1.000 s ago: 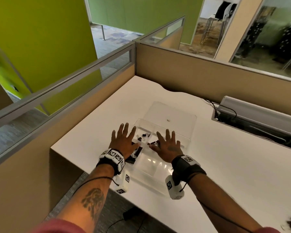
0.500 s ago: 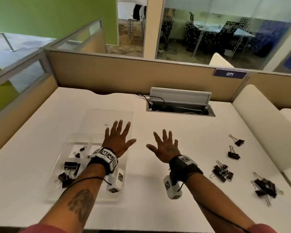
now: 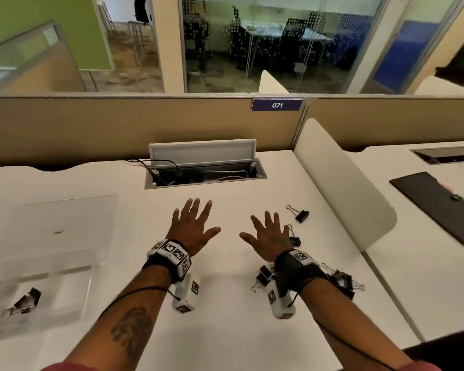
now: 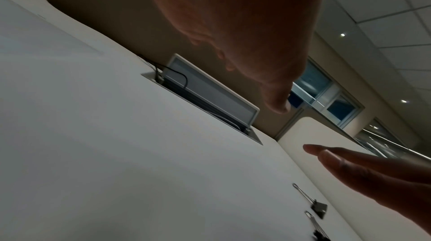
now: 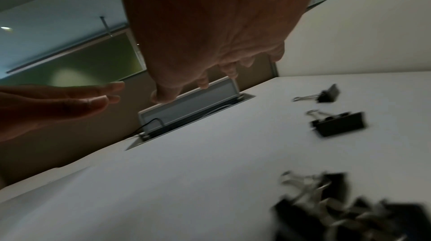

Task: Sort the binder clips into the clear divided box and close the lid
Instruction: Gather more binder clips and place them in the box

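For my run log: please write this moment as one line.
left hand: open | right hand: open | clips: loose on desk | box: lid open

Black wristbands carry white blocks printed with square black-and-white markers. Thin black cables trail back along both forearms. A dark tattoo marks the left forearm, with red sleeves at 6 o'clock.

Clear divided box at my 9 o'clock, lid swung open flat behind it; a few black clips inside, compartments blurred. Loose black binder clips at 2–3 o'clock: one farthest, one nearer, two clusters nearest.
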Demonstrator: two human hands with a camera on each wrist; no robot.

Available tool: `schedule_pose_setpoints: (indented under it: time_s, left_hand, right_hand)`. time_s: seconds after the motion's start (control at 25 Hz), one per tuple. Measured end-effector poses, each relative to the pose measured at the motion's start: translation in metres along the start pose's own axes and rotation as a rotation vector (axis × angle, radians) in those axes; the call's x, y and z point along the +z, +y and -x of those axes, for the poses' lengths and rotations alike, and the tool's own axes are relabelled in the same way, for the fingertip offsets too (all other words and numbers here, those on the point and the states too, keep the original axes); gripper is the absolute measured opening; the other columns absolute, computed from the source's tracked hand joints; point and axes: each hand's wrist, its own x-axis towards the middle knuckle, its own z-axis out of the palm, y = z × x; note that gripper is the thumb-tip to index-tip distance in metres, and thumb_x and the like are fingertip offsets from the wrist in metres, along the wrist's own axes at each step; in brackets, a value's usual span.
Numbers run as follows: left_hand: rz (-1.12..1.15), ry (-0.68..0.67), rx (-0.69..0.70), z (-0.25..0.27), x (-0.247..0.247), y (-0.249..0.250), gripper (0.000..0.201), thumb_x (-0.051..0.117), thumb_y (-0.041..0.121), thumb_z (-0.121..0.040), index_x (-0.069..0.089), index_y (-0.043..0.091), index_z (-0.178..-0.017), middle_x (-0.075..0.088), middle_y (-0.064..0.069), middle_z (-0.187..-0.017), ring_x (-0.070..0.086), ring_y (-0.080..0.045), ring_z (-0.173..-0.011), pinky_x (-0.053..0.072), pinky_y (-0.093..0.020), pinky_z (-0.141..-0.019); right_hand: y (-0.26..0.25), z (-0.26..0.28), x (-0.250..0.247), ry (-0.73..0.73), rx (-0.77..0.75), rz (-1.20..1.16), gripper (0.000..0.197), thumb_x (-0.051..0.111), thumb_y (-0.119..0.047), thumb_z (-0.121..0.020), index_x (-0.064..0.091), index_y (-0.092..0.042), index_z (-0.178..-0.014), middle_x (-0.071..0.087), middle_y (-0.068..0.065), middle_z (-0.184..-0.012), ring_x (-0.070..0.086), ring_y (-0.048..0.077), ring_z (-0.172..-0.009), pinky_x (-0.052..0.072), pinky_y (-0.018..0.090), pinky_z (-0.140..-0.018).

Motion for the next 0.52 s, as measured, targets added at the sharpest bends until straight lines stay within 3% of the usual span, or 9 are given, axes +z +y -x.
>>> schedule_pose_setpoints:
  time_s: [0.24,0.4,0.52]
  left_hand:
    - [-0.003,-0.094,0.062,-0.065,0.024,0.097,0.076,0.023,0.067,-0.092,-0.004,0.03,-0.152,-0.004,-0.003,-0.162,-0.008,-0.022,-0.149,0.004,-0.047,-0.121]
    - [-0.012,-0.162,0.1,-0.095,0.04,0.139,0.076,0.026,0.066,-0.093,0.002,0.028,-0.153,0.001,-0.004,-0.162,-0.003,-0.023,-0.149,0.007,-0.046,-0.121]
    - [-0.008,-0.22,0.123,-0.112,0.048,0.158,0.074,0.028,0.064,-0.093,0.01,0.025,-0.153,0.007,-0.005,-0.161,0.005,-0.023,-0.149,0.013,-0.044,-0.12]
  right_hand:
    - [0.109,-0.037,-0.02,-0.028,0.059,0.005,0.074,0.025,-0.07,-0.089,0.011,-0.03,-0.151,-0.004,0.01,-0.16,-0.013,0.032,-0.146,0.001,0.06,-0.114]
    - [0.153,-0.065,-0.021,-0.078,0.096,0.016,0.068,0.025,-0.063,-0.093,0.01,-0.029,-0.151,-0.006,0.009,-0.16,-0.013,0.03,-0.147,0.001,0.057,-0.115]
    - [0.172,-0.08,-0.017,-0.056,0.109,0.01,0.061,0.028,-0.055,-0.097,0.015,-0.027,-0.15,0.002,0.009,-0.16,-0.004,0.031,-0.147,0.006,0.056,-0.115]
